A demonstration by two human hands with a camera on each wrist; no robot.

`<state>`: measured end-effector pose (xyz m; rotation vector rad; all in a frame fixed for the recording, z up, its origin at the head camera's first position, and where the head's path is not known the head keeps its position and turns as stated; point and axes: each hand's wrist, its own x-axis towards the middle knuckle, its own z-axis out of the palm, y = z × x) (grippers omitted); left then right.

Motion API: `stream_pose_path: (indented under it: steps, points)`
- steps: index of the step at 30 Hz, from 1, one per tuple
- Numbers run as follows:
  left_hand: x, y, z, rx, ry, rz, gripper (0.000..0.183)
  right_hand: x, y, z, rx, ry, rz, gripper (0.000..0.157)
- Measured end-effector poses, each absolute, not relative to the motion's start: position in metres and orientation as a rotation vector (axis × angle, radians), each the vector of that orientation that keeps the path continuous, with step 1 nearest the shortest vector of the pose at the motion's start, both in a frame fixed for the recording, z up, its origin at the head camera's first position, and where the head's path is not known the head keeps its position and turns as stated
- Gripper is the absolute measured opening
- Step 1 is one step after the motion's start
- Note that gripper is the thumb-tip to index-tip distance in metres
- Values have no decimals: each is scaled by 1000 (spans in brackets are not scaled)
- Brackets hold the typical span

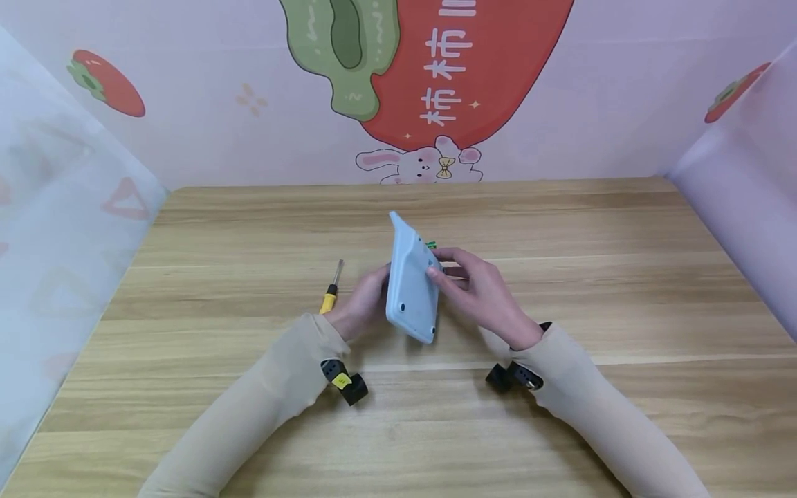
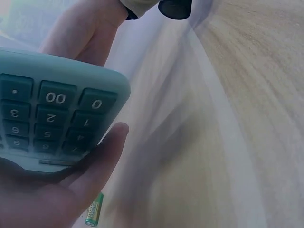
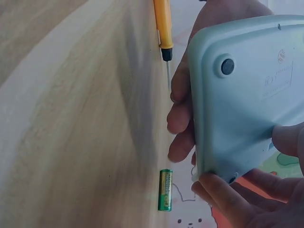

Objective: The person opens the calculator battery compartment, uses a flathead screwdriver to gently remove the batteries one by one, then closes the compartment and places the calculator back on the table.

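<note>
A light blue calculator [image 1: 416,287] is held up off the table, tilted on its side. Its back with dark round feet faces the right hand, while its number keys [image 2: 57,99] show in the left wrist view. The left hand [image 1: 366,299] holds it from the key side; part of that hand is hidden behind the case. With the thumb pressed on the back and fingers at the edge, the right hand [image 1: 479,294] grips it. Whatever lies under the right thumb is covered.
A yellow-handled screwdriver [image 1: 330,297] lies on the wooden table [image 1: 187,332], left of the left hand. Beyond the calculator a green battery [image 3: 165,190] lies on the tabletop, mostly hidden in the head view. A printed backdrop [image 1: 218,138] stands along the far edge.
</note>
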<state>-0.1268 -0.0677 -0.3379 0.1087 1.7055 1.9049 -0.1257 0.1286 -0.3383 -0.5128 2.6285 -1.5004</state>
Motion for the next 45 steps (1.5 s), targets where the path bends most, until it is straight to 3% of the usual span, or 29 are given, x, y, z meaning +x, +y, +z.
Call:
stream_pose_path:
  steps: [7, 12, 24, 36, 45]
  points:
    - [-130, -65, -344, 241, 1543, 1845, 59, -123, 128, -338, -529, 2599, -1486, 43]
    - [-132, -64, -347, 169, 1628, 1831, 69, -122, 126, -337, -556, 2601, -1486, 44]
    - [-133, -62, -338, 53, 1667, 1828, 53, -116, 125, -331, -612, 2547, -1668, 41]
    - [-133, -66, -339, -51, 2005, 1568, 73, -116, 127, -327, -468, 2389, -1796, 43]
    - [-131, -69, -336, -66, 2070, 1559, 64, -116, 130, -325, -355, 2439, -1712, 50]
